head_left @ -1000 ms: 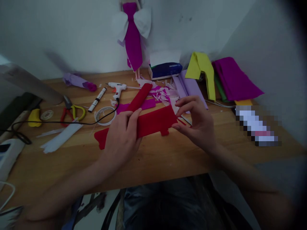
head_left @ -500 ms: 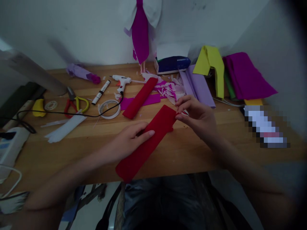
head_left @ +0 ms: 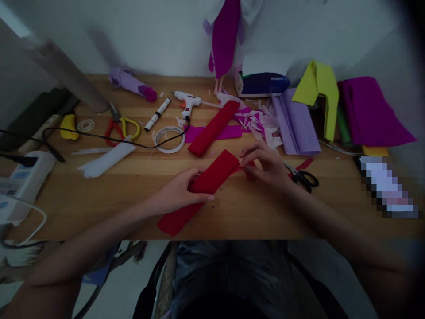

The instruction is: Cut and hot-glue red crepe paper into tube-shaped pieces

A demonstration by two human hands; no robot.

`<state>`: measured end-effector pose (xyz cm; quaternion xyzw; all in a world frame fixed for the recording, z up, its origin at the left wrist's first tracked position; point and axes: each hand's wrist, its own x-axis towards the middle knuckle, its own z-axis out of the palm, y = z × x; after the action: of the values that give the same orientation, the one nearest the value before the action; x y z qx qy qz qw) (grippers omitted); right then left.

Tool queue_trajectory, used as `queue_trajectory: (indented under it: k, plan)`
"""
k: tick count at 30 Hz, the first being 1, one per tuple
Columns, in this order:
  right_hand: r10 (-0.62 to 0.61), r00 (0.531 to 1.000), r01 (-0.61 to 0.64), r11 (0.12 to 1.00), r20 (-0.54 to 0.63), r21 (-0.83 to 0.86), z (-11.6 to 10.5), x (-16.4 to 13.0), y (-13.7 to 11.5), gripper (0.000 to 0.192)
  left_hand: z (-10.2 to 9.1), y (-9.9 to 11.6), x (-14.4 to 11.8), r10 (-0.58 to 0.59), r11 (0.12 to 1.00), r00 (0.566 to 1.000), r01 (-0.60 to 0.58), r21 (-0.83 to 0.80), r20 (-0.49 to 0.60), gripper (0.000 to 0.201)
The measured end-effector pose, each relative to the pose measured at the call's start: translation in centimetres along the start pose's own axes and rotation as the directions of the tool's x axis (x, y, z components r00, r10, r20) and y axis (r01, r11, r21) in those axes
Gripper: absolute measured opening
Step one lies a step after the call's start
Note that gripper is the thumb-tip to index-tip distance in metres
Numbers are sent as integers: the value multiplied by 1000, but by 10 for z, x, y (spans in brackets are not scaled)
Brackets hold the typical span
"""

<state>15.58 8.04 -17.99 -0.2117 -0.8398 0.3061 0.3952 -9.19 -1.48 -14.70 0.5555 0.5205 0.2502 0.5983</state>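
Observation:
My left hand (head_left: 186, 190) is closed around a flat folded strip of red crepe paper (head_left: 212, 175), thumb on top, above the front of the table. At the strip's upper right corner my right hand (head_left: 262, 164) pinches its edge between thumb and fingers. Another roll of red paper (head_left: 214, 128) lies just beyond, across a flat magenta strip (head_left: 229, 132). Black-handled scissors (head_left: 303, 178) rest to the right of my right hand, beside a red scrap (head_left: 305, 164). Part of the red paper under my right hand is hidden.
Left on the wooden table (head_left: 133, 212) lie pliers (head_left: 116, 124), a tape roll (head_left: 169, 139), a marker (head_left: 157, 114) and a white glue gun (head_left: 187, 102) with its cord. Behind are paper scraps (head_left: 255, 119), a doll in magenta paper (head_left: 226, 40), and lilac (head_left: 295, 124) and yellow paper (head_left: 318, 88). A power strip (head_left: 26, 186) sits left.
The view has shifted, so the table things appear further right. My right hand has drawn the strip's corner edge slightly away, and the scissors have come into sight. My left hand keeps its hold.

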Motion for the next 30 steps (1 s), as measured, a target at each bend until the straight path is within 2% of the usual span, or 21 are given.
queue_trajectory:
  k: [3, 5, 7, 9, 13, 16, 20, 23, 30]
  plan:
    - [-36, 999, 36, 999, -36, -13, 7, 2, 3, 16, -12, -8, -4, -53, 997, 994, 58, -46, 98, 56]
    - [-55, 997, 53, 998, -47, -31, 10, 2, 5, 17, -19, -13, -5, -74, 991, 978, 93, -94, 194, 50]
    - [-81, 995, 78, 996, -55, -54, 13, 2, 7, 18, -23, -17, -6, -65, 988, 968, 97, -122, 244, 41]
    - [-103, 993, 98, 992, -57, -79, 15, 0, 6, 20, -24, -19, -6, -45, 988, 969, 80, -135, 243, 36]
    - [-134, 990, 124, 977, -49, -173, 15, -3, -1, 25, -23, -19, -10, -24, 991, 969, 55, -121, 247, 39]
    - [-179, 983, 163, 954, -42, -252, 11, -7, -2, 28, -23, -15, -17, 1, 997, 965, 20, -77, 261, 40]
    - [-237, 969, 207, 933, -72, -294, 5, -14, 5, 28, -23, -12, -24, 19, 1000, 975, -20, 0, 219, 41]
    - [-223, 970, 186, 936, -96, -300, 1, -19, 9, 24, -23, -13, -24, 19, 1000, 978, -19, -5, 207, 45]
    - [-153, 987, 129, 930, -44, -345, 2, -21, 10, 16, -21, -19, -22, 23, 999, 991, -27, 28, 129, 43]
